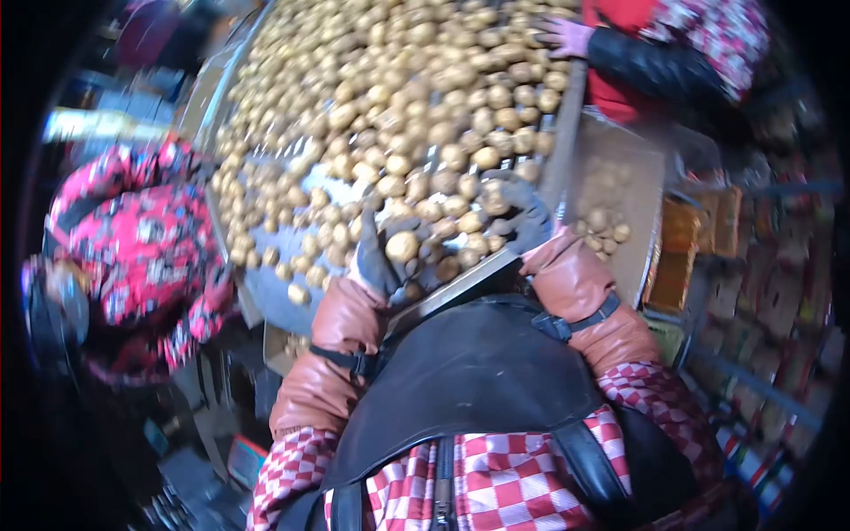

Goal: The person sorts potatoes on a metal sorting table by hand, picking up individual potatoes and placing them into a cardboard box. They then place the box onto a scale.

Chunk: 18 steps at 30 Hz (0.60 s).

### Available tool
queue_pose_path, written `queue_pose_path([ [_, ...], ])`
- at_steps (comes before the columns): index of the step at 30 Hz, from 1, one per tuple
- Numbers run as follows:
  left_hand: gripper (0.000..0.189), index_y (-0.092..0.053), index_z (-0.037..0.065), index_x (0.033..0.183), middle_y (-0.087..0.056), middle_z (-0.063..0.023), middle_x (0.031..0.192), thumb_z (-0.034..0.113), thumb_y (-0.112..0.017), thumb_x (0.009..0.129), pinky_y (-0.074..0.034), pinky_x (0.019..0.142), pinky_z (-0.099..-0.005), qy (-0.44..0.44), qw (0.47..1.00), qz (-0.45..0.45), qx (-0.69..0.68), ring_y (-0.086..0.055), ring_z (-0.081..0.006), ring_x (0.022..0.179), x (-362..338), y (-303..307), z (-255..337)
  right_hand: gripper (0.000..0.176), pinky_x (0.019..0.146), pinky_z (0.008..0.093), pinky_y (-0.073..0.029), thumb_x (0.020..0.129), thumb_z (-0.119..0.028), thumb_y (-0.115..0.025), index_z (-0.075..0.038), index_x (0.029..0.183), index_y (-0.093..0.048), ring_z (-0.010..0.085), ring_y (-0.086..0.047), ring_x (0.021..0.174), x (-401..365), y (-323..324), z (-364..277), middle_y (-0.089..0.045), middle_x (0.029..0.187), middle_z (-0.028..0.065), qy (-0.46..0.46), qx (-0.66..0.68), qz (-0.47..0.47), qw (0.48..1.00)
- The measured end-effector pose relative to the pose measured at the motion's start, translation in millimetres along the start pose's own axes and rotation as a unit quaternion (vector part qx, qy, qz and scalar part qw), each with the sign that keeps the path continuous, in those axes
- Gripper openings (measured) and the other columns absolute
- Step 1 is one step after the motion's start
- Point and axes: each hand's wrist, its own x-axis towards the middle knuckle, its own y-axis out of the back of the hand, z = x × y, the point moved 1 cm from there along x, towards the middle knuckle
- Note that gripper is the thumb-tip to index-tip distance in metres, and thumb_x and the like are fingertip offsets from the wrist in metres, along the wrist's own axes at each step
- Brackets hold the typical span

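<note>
Many yellow-brown potatoes (398, 165) cover a sorting table with a raised metal edge (456, 288). My left hand (375, 252), in a dark glove, is at the near edge with its fingers apart, beside a larger potato (402, 247). Across from it, my right hand (529, 217), also gloved, curves around the right side of the near potatoes, fingers spread. Several potatoes lie between my two hands. Neither hand is closed round a potato. Brown sleeve covers reach up both forearms.
A co-worker in a pink patterned jacket (142, 239) is at the left. Another person's gloved hand (567, 37) rests at the table's upper right. A box with potatoes (604, 221) stands beside the right edge, near orange crates (675, 252).
</note>
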Motion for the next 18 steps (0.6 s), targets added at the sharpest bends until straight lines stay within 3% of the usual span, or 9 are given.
queue_pose_path([
  [5,0.100,-0.040,0.005,0.142,-0.053,-0.0177,0.135,0.085,-0.031,0.081,-0.053,0.087,-0.0382,-0.077,0.990,-0.092,-0.079,-0.058,-0.0307,0.114,-39.9,12.3,-6.5,0.041,0.049,0.0201,-0.045,0.090,-0.044,-0.057,-0.004,0.101,-0.061,0.0159,-0.060,0.059,6.8,-44.1,4.7,-0.060,0.068,0.0065,-0.040,-0.084,0.116,0.989],
  [6,0.103,-0.039,0.007,0.144,-0.052,-0.0178,0.136,0.086,-0.027,0.080,-0.049,0.091,-0.0386,-0.083,0.988,-0.094,-0.085,-0.055,-0.0324,0.120,-51.5,13.0,-7.3,0.036,0.051,0.0237,-0.047,0.093,-0.040,-0.054,-0.009,0.110,-0.061,0.0190,-0.067,0.074,12.3,-40.9,9.6,-0.066,0.097,0.0056,-0.078,-0.083,0.081,0.990],
  [8,0.105,-0.037,0.007,0.145,-0.050,-0.0151,0.139,0.088,-0.027,0.079,-0.043,0.102,-0.0451,-0.130,0.987,-0.065,-0.071,-0.052,-0.0325,0.122,-69.0,17.2,-16.1,0.041,0.049,0.0232,-0.045,0.097,-0.046,-0.049,-0.008,0.109,-0.061,0.0195,-0.068,0.075,18.2,-45.5,21.7,-0.066,0.099,0.0067,-0.093,-0.152,0.014,0.984],
  [13,0.079,-0.038,0.010,0.145,-0.051,-0.0125,0.138,0.069,-0.037,0.093,-0.048,0.096,-0.0407,-0.210,0.969,-0.041,-0.120,-0.058,-0.0237,0.103,-112.1,49.5,-49.0,0.053,0.066,0.0256,-0.052,0.104,-0.047,-0.029,-0.006,0.125,-0.054,0.0187,-0.065,0.090,28.3,-71.9,57.8,-0.065,0.110,0.0098,-0.183,-0.109,-0.115,0.970],
  [14,0.052,-0.042,0.011,0.141,-0.057,-0.0084,0.122,0.043,-0.049,0.100,-0.050,0.076,-0.0280,-0.383,0.902,0.055,0.191,-0.057,-0.0144,0.090,-132.8,41.5,-63.0,0.049,0.069,0.0259,-0.053,0.105,-0.044,-0.030,-0.007,0.129,-0.052,0.0180,-0.063,0.094,26.1,-79.9,64.2,-0.063,0.113,0.0100,-0.213,-0.094,-0.172,0.957],
  [15,0.048,-0.044,0.010,0.139,-0.059,-0.0086,0.119,0.030,-0.055,0.096,-0.050,0.079,-0.0250,-0.375,0.906,0.049,0.192,-0.057,-0.0134,0.094,-146.0,61.5,-78.4,0.038,0.067,0.0233,-0.049,0.106,-0.031,-0.035,-0.011,0.134,-0.049,0.0166,-0.060,0.094,8.3,-97.5,69.1,-0.061,0.117,0.0098,-0.054,-0.387,-0.224,0.893],
  [16,0.047,-0.046,0.009,0.136,-0.061,-0.0087,0.116,0.018,-0.061,0.093,-0.049,0.081,-0.0220,-0.363,0.911,0.045,0.192,-0.057,-0.0124,0.097,-159.2,83.3,-92.6,0.037,0.060,0.0195,-0.043,0.101,-0.025,-0.046,-0.013,0.136,-0.048,0.0131,-0.058,0.084,8.0,-96.0,77.9,-0.061,0.112,0.0071,-0.118,-0.273,-0.229,0.927],
  [17,0.041,-0.050,0.008,0.129,-0.061,-0.0071,0.106,0.016,-0.062,0.091,-0.049,0.071,-0.0221,-0.217,0.975,0.030,-0.038,-0.057,-0.0106,0.083,-189.2,65.9,-82.7,0.037,0.057,0.0189,-0.040,0.098,-0.026,-0.050,-0.012,0.133,-0.049,0.0110,-0.055,0.079,3.6,-95.1,83.3,-0.060,0.108,0.0055,-0.170,-0.268,-0.221,0.922],
  [18,0.034,-0.053,0.008,0.123,-0.062,-0.0071,0.101,0.018,-0.061,0.091,-0.043,0.057,-0.0211,-0.224,0.971,0.085,-0.017,-0.055,-0.0105,0.072,-204.2,67.9,-91.2,0.038,0.053,0.0182,-0.037,0.096,-0.027,-0.055,-0.011,0.130,-0.051,0.0090,-0.053,0.073,0.5,-97.3,84.2,-0.060,0.103,0.0039,-0.218,-0.266,-0.208,0.915],
])
